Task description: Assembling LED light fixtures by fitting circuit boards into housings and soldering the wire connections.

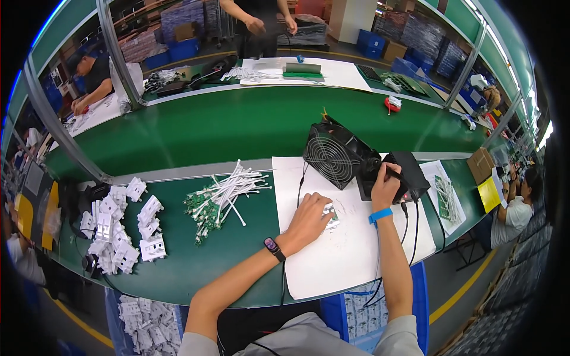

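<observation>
Wears grey sleeves (399, 339) closest to the lens, just off the green table's (196, 264) near edge, above blue bins (420, 299). Bends left hand (307, 218) low over white sheet (332, 270), fingers curled onto small white-and-green piece (333, 222); cannot tell whether pinching or only steadying it. Closes right hand (385, 188) around slim dark handle (394, 172), with little sideways room between black fan (333, 155) and black box (411, 168). Has more room toward the body, across bare sheet to the table's edge. Has white wires (234, 187) to the left, tips just beside the sheet's edge, then, past a strip of green, piled white housings (105, 225).
</observation>
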Demonstrator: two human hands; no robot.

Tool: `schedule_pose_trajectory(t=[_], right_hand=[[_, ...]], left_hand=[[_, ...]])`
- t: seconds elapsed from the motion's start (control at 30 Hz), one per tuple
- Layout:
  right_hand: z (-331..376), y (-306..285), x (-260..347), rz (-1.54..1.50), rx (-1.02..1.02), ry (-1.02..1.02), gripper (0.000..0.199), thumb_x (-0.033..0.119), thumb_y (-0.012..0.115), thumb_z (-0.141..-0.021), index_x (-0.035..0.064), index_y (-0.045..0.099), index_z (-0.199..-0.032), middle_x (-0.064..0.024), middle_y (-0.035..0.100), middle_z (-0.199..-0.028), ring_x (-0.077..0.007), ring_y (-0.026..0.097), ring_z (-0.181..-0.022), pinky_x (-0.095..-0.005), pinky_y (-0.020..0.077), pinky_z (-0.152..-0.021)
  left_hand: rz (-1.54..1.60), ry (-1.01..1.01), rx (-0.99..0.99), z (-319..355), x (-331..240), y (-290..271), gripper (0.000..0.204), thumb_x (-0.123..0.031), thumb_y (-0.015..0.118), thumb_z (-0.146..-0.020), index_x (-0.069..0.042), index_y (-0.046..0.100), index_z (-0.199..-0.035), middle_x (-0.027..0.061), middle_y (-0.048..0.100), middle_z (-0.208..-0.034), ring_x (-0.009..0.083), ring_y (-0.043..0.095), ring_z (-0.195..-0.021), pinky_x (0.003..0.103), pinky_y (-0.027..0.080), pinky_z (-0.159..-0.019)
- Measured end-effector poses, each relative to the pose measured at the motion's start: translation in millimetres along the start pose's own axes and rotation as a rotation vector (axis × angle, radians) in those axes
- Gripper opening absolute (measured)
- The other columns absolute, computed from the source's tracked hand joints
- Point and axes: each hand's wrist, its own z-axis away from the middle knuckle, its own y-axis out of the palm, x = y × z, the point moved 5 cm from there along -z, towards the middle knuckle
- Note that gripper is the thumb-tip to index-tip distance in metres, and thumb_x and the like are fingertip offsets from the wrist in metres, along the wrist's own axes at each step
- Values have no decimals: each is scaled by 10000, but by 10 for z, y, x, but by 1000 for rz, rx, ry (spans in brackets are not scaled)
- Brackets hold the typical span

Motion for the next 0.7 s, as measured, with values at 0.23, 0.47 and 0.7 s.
schedule_pose_trajectory(t=[0.23, 0.47, 0.7], right_hand=[[-11, -333, 215, -4, -206, -2, 127, 95, 635, -1021, 6, 566, -962, -55, 567, -862, -120, 559, -742, -268, 470, -659], [475, -709, 607, -231, -82, -26, 101, -31, 622, -966, 26, 546, -1002, -65, 541, -965, -154, 528, -919, -288, 449, -859], [789, -409, 555, -423, 168, 277, 89, 49, 601, -1008, 66, 519, -979, 5, 490, -774, -56, 455, -608, -216, 350, -535]], left_hand=[[-42, 58, -23, 41, 52, -17, 364, -168, 698, -925, 44, 651, -1217, 206, 584, -1205, 379, 528, -1121, 422, 429, -1018], [-166, 125, -26, 285, -130, -246, 620, -237, 736, -897, 85, 512, -1376, 215, 576, -1218, 364, 526, -1166, 425, 440, -1022], [-192, 201, 1, 339, -54, -271, 529, -154, 717, -878, 47, 516, -1324, 241, 561, -1312, 392, 507, -1243, 455, 409, -1096]])
